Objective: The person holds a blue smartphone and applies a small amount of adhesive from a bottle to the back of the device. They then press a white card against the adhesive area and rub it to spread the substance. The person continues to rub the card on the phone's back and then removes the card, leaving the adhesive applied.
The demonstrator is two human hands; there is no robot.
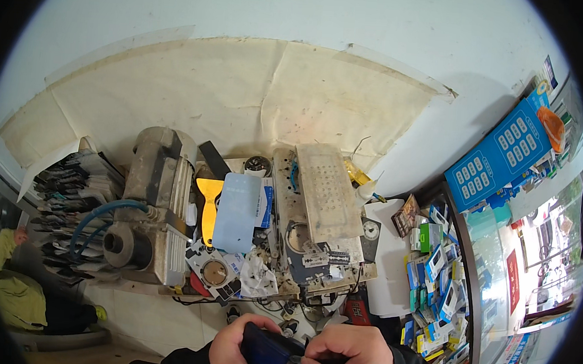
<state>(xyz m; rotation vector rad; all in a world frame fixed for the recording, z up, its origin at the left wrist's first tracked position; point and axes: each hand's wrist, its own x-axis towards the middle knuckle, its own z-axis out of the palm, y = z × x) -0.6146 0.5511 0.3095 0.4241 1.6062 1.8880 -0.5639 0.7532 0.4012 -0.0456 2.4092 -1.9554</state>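
Observation:
Low in the view, close to me, my left hand (234, 351) is wrapped round a dark, glossy phone (264, 348), thumb along its top edge and a fingertip under its near side. My right hand (354, 351) meets the phone at its right end. Its thumb and forefinger are pinched together there. Whatever lies between those fingertips is too small and covered to make out. Both hands are in front of the workbench's near edge, with the dark sleeves of my forearms behind them.
On the cluttered bench stand a grey pump-like machine (153, 207) with a blue hose, a yellow scraper (208, 207), a translucent sheet (237, 212) and a perforated plate (329, 192). Many small boxes (439, 284) fill the right side. A seated person (14, 292) is at far left.

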